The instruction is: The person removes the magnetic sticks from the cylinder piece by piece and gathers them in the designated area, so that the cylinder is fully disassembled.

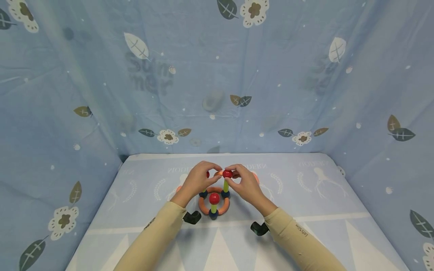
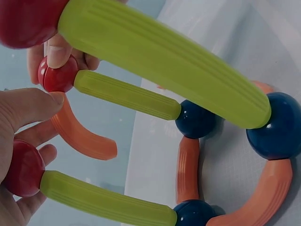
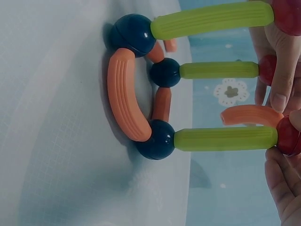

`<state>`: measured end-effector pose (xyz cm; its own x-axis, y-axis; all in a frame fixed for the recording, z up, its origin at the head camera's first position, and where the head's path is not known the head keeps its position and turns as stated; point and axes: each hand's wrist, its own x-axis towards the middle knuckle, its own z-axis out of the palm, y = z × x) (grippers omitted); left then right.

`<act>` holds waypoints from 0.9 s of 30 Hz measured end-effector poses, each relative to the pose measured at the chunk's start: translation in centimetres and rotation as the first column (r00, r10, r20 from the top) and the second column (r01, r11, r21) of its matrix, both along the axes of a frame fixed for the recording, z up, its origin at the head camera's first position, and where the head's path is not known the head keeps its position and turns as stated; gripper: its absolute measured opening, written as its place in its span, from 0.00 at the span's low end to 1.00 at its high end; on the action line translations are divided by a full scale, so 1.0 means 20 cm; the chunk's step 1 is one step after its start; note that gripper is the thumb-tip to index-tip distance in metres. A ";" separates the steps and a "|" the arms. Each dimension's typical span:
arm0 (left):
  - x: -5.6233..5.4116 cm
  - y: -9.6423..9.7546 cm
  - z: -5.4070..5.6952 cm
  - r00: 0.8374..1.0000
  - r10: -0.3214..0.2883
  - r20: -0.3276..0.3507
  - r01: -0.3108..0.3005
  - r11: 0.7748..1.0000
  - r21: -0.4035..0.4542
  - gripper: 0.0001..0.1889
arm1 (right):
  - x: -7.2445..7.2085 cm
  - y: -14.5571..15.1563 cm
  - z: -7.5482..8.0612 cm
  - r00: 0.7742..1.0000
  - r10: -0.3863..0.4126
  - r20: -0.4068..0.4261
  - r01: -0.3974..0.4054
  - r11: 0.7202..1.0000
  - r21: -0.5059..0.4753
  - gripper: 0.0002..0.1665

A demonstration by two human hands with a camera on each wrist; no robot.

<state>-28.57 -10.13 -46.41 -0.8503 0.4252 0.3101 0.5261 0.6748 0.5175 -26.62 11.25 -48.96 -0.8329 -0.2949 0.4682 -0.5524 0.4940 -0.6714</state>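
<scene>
A frame of magnetic-looking sticks and balls stands on the table: curved orange sticks (image 1: pixel 202 205) and blue balls (image 1: pixel 213 214) form a ring at the base. Three green sticks (image 2: pixel 164 61) rise from it, each topped by a red ball (image 1: pixel 214 198). My left hand (image 1: pixel 198 178) pinches a curved orange stick (image 2: pixel 82 136), one end against the right-hand red ball (image 3: pixel 288 135). That ball is pinched between thumb and fingers of my right hand (image 1: pixel 246 185). Another red ball (image 2: pixel 22 168) lies close to the left hand's fingers; whether they touch it I cannot tell.
Other orange pieces lie beyond the hands, one by the left wrist (image 1: pixel 178 188) and one behind the right hand (image 1: pixel 256 178). Dark wrist-worn devices (image 1: pixel 192 217) hang under both forearms. A blue patterned curtain (image 1: pixel 217 75) encloses the table (image 1: pixel 135 226) at back and sides.
</scene>
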 end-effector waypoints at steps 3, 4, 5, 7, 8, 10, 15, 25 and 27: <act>-0.02 0.00 0.00 1.000 -0.014 -0.006 0.014 1.000 0.003 0.10 | -0.01 -0.01 0.00 1.000 0.000 -0.004 0.000 1.000 -0.003 0.18; -0.02 -0.01 0.00 1.000 -0.017 -0.008 0.017 1.000 0.001 0.09 | -0.01 -0.01 0.00 1.000 0.001 -0.005 -0.001 1.000 -0.003 0.18; -0.03 -0.01 0.00 1.000 -0.020 -0.009 0.020 1.000 0.001 0.09 | -0.01 -0.01 0.00 1.000 0.001 -0.005 -0.001 1.000 -0.003 0.17; -0.04 -0.01 -0.01 1.000 -0.027 -0.012 0.027 1.000 -0.001 0.09 | -0.02 -0.02 0.00 1.000 0.002 -0.003 -0.002 1.000 -0.004 0.17; -0.04 -0.01 -0.01 1.000 -0.029 -0.012 0.029 1.000 -0.003 0.09 | -0.02 -0.02 0.00 1.000 0.002 -0.004 -0.002 1.000 -0.004 0.17; -0.05 -0.02 -0.01 0.999 -0.031 -0.012 0.031 0.999 -0.007 0.08 | -0.02 -0.02 0.00 1.000 0.000 -0.002 0.000 1.000 -0.003 0.17; -0.06 -0.02 -0.01 0.999 -0.027 -0.020 0.027 1.000 -0.013 0.08 | -0.03 -0.03 0.01 1.000 -0.001 -0.004 0.001 1.000 0.004 0.17; -0.06 -0.02 -0.01 0.997 -0.032 -0.068 0.031 0.999 -0.016 0.07 | -0.03 -0.03 0.00 1.000 -0.007 -0.007 0.007 1.000 0.014 0.17; -0.05 -0.02 -0.01 0.997 -0.020 -0.075 0.021 1.000 0.006 0.06 | -0.03 -0.03 0.00 1.000 -0.005 -0.017 0.005 1.000 0.017 0.17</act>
